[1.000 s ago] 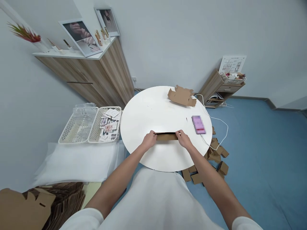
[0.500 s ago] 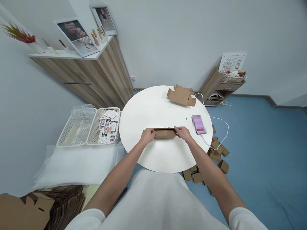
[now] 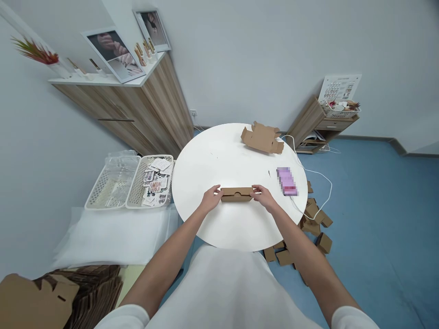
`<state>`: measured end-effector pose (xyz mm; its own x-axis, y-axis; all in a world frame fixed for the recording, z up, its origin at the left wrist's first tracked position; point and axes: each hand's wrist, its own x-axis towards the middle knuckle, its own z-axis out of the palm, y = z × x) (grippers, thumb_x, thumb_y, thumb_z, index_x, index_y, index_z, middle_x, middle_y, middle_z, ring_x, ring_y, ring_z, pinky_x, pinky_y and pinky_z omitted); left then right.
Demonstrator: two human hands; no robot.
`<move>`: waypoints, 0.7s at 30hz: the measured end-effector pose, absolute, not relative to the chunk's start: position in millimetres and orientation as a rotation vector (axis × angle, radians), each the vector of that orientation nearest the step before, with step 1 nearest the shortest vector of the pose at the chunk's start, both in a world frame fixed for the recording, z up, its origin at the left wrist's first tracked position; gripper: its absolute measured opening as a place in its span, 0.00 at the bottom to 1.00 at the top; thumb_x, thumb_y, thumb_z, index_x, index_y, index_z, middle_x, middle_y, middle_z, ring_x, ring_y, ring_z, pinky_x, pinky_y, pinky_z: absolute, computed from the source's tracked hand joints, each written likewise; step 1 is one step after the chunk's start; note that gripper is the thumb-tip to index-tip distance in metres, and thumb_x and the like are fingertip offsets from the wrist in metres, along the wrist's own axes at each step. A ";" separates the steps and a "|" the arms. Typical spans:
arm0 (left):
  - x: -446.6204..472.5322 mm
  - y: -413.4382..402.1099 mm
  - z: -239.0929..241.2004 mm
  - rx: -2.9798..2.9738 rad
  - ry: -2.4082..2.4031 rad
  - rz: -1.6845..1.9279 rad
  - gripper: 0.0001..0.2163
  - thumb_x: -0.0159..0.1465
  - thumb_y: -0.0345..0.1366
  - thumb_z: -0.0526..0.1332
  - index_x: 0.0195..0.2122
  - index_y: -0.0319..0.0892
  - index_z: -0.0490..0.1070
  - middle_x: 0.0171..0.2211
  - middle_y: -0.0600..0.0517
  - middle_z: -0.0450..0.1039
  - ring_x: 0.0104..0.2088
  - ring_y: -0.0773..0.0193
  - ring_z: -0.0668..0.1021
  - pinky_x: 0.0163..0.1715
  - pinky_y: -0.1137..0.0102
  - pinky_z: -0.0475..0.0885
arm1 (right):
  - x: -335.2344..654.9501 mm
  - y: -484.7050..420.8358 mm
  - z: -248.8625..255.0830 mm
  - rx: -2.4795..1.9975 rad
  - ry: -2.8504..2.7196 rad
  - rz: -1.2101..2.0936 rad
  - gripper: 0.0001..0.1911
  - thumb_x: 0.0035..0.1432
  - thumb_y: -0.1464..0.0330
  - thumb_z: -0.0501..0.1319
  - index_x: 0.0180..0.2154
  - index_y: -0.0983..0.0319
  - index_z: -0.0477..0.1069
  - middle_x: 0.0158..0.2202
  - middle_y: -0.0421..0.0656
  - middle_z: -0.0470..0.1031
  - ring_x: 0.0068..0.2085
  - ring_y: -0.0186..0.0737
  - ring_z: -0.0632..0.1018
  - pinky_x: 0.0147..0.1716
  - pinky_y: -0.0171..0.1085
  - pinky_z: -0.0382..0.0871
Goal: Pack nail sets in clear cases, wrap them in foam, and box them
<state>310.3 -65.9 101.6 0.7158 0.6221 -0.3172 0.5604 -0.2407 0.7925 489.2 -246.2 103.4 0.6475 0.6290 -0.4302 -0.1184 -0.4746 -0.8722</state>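
A small brown cardboard box sits on the round white table in front of me. Its lid lies over the top, and a half-round notch shows at the front edge. My left hand grips the left end with fingers and thumb. At the opposite end, my right hand has its fingers closed around the corner. Farther back on the table lies an unfolded cardboard box blank with its flaps spread.
A phone with a white cable lies to the right. Several folded boxes are on the floor there. At left stand two white baskets, plastic sheets and a stack of flat cardboard. A wooden cabinet stands behind.
The box's lid has come down over the front, so the notched edge now shows. Both hands stay at the box's ends. The whole view has shifted slightly.
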 end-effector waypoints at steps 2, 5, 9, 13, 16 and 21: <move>309.3 -66.0 99.6 1.830 0.949 0.054 0.21 0.58 0.45 0.53 0.51 0.43 0.63 0.40 0.49 0.71 0.35 0.64 0.75 0.33 0.71 0.68 | 487.9 -247.6 101.1 -1.853 -0.376 0.968 0.21 0.44 0.64 0.61 0.44 0.58 0.66 0.40 0.44 0.67 0.35 0.35 0.73 0.30 0.35 0.69; 309.8 -65.9 96.6 1.767 0.933 0.008 0.19 0.56 0.45 0.55 0.47 0.43 0.66 0.38 0.49 0.72 0.33 0.64 0.76 0.31 0.71 0.68 | 484.7 -247.7 98.7 -1.863 -0.342 1.000 0.20 0.44 0.63 0.61 0.43 0.57 0.66 0.39 0.43 0.68 0.33 0.35 0.73 0.28 0.34 0.68; 311.4 -67.8 94.4 1.722 0.941 0.044 0.17 0.56 0.41 0.56 0.45 0.43 0.67 0.35 0.50 0.72 0.32 0.64 0.76 0.29 0.72 0.68 | 476.0 -246.3 97.2 -1.907 -0.315 0.911 0.21 0.43 0.64 0.60 0.43 0.57 0.65 0.37 0.41 0.69 0.31 0.34 0.73 0.28 0.34 0.67; 305.1 -78.8 92.9 1.763 0.975 0.151 0.16 0.54 0.35 0.57 0.45 0.43 0.65 0.37 0.50 0.70 0.31 0.66 0.76 0.28 0.73 0.68 | 457.0 -252.9 97.0 -1.924 -0.383 0.797 0.21 0.43 0.65 0.59 0.43 0.57 0.64 0.41 0.42 0.69 0.34 0.36 0.74 0.30 0.36 0.67; 291.9 -98.1 84.8 1.749 0.911 0.230 0.17 0.53 0.32 0.57 0.46 0.43 0.63 0.39 0.49 0.69 0.34 0.65 0.76 0.30 0.72 0.69 | 432.8 -266.3 92.4 -1.868 -0.374 0.730 0.22 0.44 0.64 0.58 0.44 0.59 0.62 0.46 0.45 0.68 0.39 0.39 0.75 0.34 0.37 0.68; 264.5 -137.3 60.8 1.735 0.883 0.266 0.14 0.53 0.37 0.59 0.41 0.42 0.63 0.38 0.49 0.70 0.41 0.62 0.74 0.39 0.68 0.67 | 390.1 -294.4 70.6 -2.040 -0.258 0.509 0.20 0.48 0.59 0.56 0.42 0.61 0.63 0.44 0.48 0.70 0.44 0.42 0.72 0.42 0.40 0.65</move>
<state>264.5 -137.3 60.8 0.6950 0.6742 -0.2500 0.4245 -0.1040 0.8994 390.1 -294.4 70.6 0.8895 0.3836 -0.2480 -0.0269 -0.4980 -0.8668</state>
